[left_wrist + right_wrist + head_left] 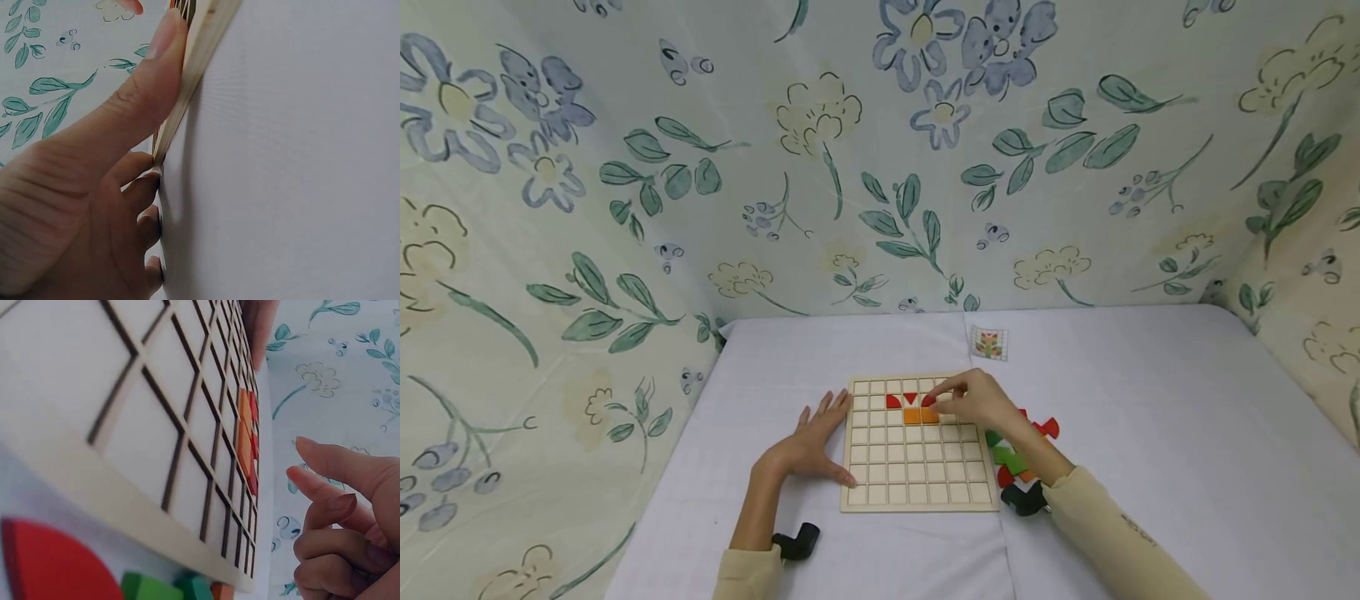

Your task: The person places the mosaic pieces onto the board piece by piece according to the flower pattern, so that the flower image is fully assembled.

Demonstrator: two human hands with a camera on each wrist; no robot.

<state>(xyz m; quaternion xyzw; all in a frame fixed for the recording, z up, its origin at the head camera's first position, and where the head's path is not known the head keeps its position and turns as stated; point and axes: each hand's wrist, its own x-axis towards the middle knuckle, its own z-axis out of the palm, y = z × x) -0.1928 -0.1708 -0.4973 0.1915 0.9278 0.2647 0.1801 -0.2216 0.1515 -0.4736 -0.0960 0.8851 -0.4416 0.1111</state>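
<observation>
A square wooden grid board [917, 473] lies on the table. My left hand [808, 448] spreads its fingers beside the board's left edge, with the thumb [164, 69] resting on its frame. In the upper rows sit a red quarter-circle piece [892, 402], a small red triangle [910, 397] and a second red quarter-circle [927, 402]. Two orange squares [912, 416] lie side by side just below. Over the second quarter-circle is my right hand [981, 404]; in the right wrist view its thumb and index finger stand apart with nothing between them, other fingers bent.
Several loose red, green and orange pieces [1013, 460] lie along the board's right side, partly hidden under the right forearm. A small pattern card [989, 342] lies behind the board. Floral cloth [820, 208] hangs at the table's back.
</observation>
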